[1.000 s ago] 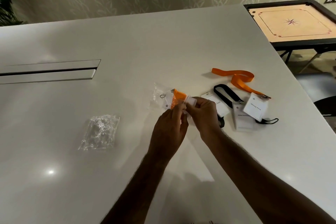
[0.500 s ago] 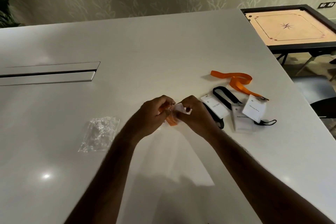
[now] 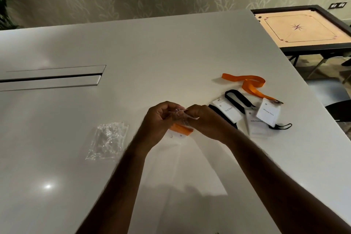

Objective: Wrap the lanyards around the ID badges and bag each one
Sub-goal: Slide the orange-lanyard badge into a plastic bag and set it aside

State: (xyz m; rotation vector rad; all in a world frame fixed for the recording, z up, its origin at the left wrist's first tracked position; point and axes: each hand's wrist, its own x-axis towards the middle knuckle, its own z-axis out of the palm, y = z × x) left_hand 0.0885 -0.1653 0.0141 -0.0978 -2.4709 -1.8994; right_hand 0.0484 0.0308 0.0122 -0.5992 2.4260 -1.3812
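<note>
Both of our hands are meeting over the white table (image 3: 171,47): our left hand (image 3: 161,119) and right hand (image 3: 204,119) are pinching the mouth of a clear bag (image 3: 180,118), with the orange-wrapped badge (image 3: 181,129) hanging inside. Spare bags (image 3: 107,139) are lying to the left; three unwrapped badges (image 3: 267,113) are waiting on the right.

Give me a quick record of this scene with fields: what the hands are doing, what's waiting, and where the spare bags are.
left hand: left hand pinches the clear plastic bag
right hand: right hand pinches the same bag's top
in the bag: orange-lanyard-wrapped badge
waiting: three white ID badges, with a loose orange lanyard and black lanyards
spare bags: pile of clear bags, left of the hands
surface: white table
</note>
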